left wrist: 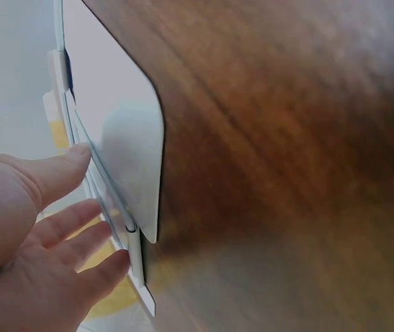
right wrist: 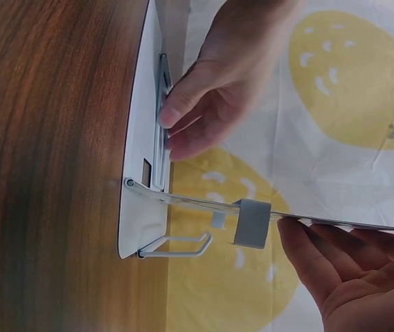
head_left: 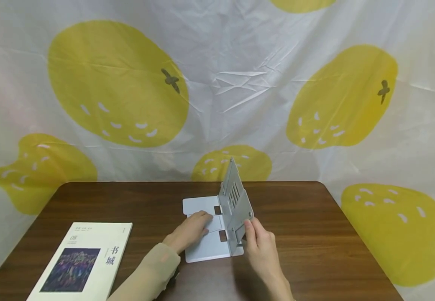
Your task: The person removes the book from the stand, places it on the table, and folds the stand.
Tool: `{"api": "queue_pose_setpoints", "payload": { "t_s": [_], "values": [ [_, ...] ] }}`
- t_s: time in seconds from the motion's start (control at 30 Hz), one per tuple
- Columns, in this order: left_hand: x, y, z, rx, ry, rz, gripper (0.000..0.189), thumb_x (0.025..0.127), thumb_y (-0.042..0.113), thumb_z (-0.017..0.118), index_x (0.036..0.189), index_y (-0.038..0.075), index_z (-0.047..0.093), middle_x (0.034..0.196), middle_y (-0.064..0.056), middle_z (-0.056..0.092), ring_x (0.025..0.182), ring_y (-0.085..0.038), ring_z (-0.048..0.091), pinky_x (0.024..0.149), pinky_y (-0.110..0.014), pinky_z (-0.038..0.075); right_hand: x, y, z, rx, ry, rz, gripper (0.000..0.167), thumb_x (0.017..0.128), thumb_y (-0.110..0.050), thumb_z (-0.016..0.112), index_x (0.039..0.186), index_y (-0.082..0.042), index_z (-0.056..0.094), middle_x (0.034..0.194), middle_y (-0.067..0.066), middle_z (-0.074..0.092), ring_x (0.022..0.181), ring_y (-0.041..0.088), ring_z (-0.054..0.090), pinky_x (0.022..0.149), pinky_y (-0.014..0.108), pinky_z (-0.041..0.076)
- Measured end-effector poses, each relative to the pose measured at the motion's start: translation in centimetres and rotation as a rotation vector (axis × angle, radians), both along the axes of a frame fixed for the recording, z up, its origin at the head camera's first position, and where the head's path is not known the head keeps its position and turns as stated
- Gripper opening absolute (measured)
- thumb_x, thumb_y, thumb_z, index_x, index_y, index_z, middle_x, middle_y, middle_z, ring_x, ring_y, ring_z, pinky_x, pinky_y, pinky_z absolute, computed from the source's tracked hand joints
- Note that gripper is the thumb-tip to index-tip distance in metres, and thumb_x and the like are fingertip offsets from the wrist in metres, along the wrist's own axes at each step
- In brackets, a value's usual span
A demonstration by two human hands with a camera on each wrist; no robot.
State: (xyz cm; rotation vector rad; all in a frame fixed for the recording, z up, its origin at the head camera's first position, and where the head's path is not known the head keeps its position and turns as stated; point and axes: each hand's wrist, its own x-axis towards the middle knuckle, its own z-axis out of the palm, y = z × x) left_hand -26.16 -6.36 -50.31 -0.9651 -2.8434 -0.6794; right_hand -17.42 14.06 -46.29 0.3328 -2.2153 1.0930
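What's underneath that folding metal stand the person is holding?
The wooden tabletop shows around the folding metal stand, and dark brown shows through the cutouts in its flat base. The base covers the rest, so anything beneath can't be seen.

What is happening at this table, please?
A person is handling a folding metal stand on the wooden table. The right hand grips the edge of its raised, slotted panel, while the left hand is at the middle of the flat base. The stand is open at this moment. A white-covered book lies to the person's left, untouched.
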Motion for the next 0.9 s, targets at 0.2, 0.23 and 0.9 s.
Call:
{"api": "queue_pose_setpoints", "payload": {
  "t_s": [0.2, 0.23, 0.9],
  "values": [
    [-0.2, -0.1, -0.2, 0.018, 0.005, 0.005, 0.029, 0.088, 0.002, 0.069, 0.116, -0.005, 0.064, 0.118, -0.020, 0.060, 0.112, -0.036, 0.057, 0.098, -0.047, 0.045, -0.1, -0.2, 0.0, 0.001, 0.013, 0.004, 0.017, 0.099, -0.006, 0.055, 0.083, -0.009, 0.061, 0.057, -0.015, 0.039, 0.050, 0.002, 0.039, 0.043, 0.020, 0.033],
    [-0.2, -0.1, -0.3, 0.024, -0.004, 0.006, 0.029, 0.088, 0.002, 0.068, 0.116, -0.005, 0.064, 0.119, -0.020, 0.060, 0.113, -0.036, 0.057, 0.098, -0.047, 0.045, -0.1, -0.2, 0.0, 0.001, 0.017, 0.007, 0.014, 0.099, -0.005, 0.056, 0.086, -0.008, 0.063, 0.058, -0.013, 0.044, 0.052, 0.003, 0.042, 0.045, 0.021, 0.036],
    [0.8, -0.9, 3.7, 0.367, -0.053, 0.140, 0.034, 0.095, 0.016, 0.064, 0.126, 0.001, 0.061, 0.130, -0.016, 0.057, 0.123, -0.032, 0.052, 0.103, -0.047, 0.041, -0.1, -1.1, 0.2, 0.034, 0.025, 0.091, 0.021, 0.096, -0.005, 0.061, 0.116, -0.003, 0.067, 0.090, 0.005, 0.072, 0.073, 0.006, 0.062, 0.062, 0.025, 0.054]
  ]
}}
